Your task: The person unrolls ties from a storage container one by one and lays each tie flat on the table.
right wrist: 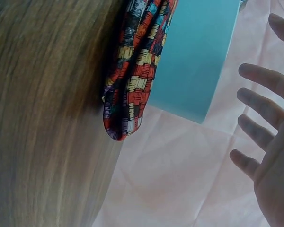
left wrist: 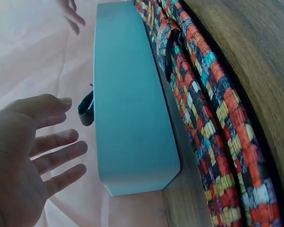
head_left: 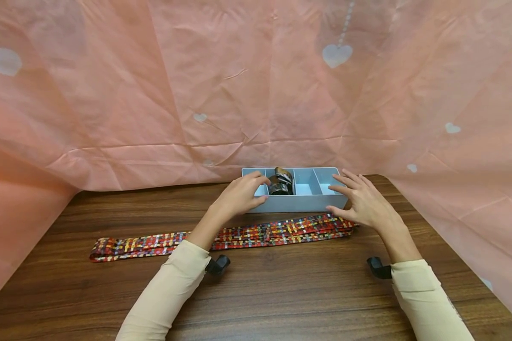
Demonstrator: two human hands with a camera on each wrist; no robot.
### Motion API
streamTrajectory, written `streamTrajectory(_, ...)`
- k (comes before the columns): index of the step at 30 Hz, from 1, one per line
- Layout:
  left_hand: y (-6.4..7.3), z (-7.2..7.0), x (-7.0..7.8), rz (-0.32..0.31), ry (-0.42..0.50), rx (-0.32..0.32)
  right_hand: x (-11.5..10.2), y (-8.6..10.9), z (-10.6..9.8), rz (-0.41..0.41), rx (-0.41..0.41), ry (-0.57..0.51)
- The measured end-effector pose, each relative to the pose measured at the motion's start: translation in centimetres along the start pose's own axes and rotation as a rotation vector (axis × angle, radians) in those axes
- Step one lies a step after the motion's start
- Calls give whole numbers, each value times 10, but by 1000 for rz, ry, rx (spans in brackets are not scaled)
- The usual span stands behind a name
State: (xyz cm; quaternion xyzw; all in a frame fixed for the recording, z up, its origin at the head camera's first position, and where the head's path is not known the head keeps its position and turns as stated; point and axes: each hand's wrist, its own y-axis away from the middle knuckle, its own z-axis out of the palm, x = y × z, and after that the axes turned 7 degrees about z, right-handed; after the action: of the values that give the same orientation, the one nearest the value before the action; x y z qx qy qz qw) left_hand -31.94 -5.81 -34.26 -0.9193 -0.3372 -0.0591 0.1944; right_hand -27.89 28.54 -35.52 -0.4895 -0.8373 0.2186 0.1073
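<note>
A light blue organizer box [head_left: 300, 203] with several compartments stands at the back of the table. A dark, shiny rolled-up band [head_left: 280, 182] sits in its second compartment from the left and shows a little over the rim in the left wrist view. My left hand [head_left: 241, 193] hovers by the box's left end, fingers spread and holding nothing. At the right end is my right hand [head_left: 362, 199], fingers apart and gripping nothing. In front of the box lies a long folded strip with a multicolored check [head_left: 277, 233], which looks like a necktie, partly hidden behind my left wrist.
The brown wooden table [head_left: 281, 293] extends toward me in front of the strip. A pink cloth with hearts [head_left: 222, 94] hangs behind the box and along both sides. Black wrist mounts [head_left: 379, 268] stick out from my sleeves.
</note>
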Motion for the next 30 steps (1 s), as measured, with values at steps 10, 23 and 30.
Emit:
streamTrajectory(10, -11, 7, 1, -50, -23, -2, 0, -2, 5, -74, 67, 5)
streamTrajectory(23, -27, 16, 6, -55, -66, -17, -5, -3, 9, -145, 129, 21)
streamTrajectory(30, -31, 20, 6, -78, -85, -37, -8, -4, 9, -142, 132, 22)
